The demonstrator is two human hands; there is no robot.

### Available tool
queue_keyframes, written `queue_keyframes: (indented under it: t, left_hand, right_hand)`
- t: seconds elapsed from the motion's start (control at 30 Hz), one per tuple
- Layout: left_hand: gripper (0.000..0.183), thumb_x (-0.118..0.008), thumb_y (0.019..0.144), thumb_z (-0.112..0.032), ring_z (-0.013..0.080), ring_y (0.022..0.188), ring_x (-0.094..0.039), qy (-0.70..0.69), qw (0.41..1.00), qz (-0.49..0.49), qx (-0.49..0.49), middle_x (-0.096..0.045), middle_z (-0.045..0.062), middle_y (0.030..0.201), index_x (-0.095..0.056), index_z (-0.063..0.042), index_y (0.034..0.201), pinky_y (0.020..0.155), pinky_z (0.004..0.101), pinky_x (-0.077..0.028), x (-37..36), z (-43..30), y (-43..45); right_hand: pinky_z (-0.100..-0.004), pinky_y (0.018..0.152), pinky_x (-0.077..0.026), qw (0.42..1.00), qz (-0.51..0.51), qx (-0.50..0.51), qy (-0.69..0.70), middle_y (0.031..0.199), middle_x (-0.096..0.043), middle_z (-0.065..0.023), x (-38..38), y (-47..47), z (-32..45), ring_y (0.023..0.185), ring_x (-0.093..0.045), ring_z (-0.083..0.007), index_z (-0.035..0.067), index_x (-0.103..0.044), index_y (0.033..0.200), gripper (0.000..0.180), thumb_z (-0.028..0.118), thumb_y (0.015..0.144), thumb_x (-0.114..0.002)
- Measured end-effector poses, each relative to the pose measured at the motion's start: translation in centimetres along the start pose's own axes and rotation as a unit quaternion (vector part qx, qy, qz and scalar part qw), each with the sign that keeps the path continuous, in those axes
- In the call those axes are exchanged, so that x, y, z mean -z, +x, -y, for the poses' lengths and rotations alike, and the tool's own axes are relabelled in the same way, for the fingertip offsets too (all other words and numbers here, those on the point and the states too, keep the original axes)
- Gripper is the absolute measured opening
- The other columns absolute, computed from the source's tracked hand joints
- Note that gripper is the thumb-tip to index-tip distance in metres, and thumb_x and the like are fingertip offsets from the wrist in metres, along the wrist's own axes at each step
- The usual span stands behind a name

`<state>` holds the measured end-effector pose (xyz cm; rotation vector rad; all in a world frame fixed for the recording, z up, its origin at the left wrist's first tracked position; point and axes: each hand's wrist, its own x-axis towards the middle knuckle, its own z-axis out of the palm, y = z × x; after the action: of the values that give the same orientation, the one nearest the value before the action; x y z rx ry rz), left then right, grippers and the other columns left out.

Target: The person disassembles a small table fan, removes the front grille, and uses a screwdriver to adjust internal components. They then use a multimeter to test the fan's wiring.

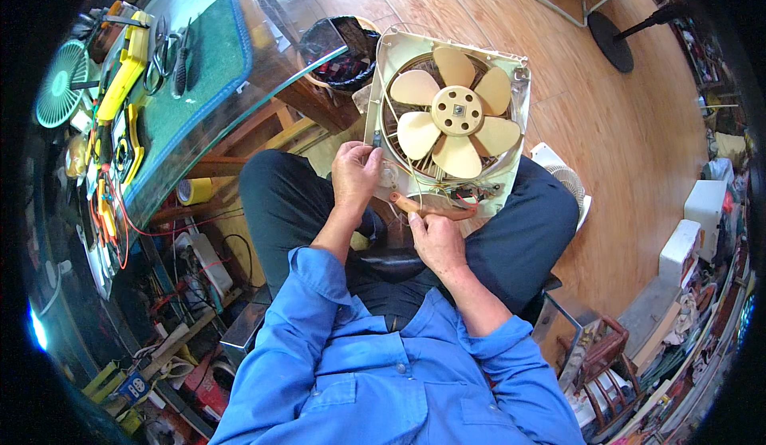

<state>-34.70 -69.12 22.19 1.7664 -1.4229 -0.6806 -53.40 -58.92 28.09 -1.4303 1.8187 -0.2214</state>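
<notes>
An opened box fan housing (pixel 519 104) of off-white plastic rests across my knees, its cream fan blade wheel (pixel 458 110) facing up. My left hand (pixel 356 176) is at the housing's left edge, with thumb and fingertips pinched together beside a small dark part (pixel 377 139); whether they grip it, I cannot tell. Near the bottom edge, my right hand (pixel 438 238) has its fingers curled at an orange-brown handle-like object (pixel 434 209); its hold on it is partly hidden. Thin wires run over the housing, and a small wired component (pixel 464 194) sits at its lower right.
A glass-topped table (pixel 269 95) on the left bears a yellow tool (pixel 124 77), a screwdriver (pixel 180 65), a multimeter (pixel 127 143) and a small green fan (pixel 61 84). Behind its corner stands a lined waste basket (pixel 344 56). A white grille part (pixel 561 179) lies by my right knee.
</notes>
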Motion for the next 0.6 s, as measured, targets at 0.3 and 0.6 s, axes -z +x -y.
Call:
queue_keyframes:
  t: [0.3,0.6]
  left_hand:
    - [0.015,-0.072,0.094,-0.007,0.0209,0.082,-0.077,-0.059,0.993,0.063,0.079,-0.079,0.013,0.092,-0.077,0.000,0.107,0.078,0.0341,-0.060,0.5,2.2,-1.2]
    - [0.031,-0.077,0.089,-0.008,0.0227,0.085,-0.077,-0.061,0.991,0.040,0.111,-0.077,0.015,0.098,-0.058,-0.001,0.113,0.080,0.0363,-0.061,-0.1,0.1,-3.6]
  right_hand:
    - [-0.0537,0.075,-0.056,0.979,-0.105,-0.096,0.147,0.073,-0.068,-0.0322,-3.7,1.7,-4.2,0.076,-0.073,-0.0477,-0.010,-0.073,0.082,0.066,0.047,0.107,-0.055]
    - [-0.0338,0.054,-0.055,0.852,-0.231,-0.185,0.432,0.073,-0.068,-0.0065,-4.7,4.2,-8.6,0.058,-0.064,-0.0178,0.000,-0.070,0.082,0.033,0.023,0.104,-0.065]
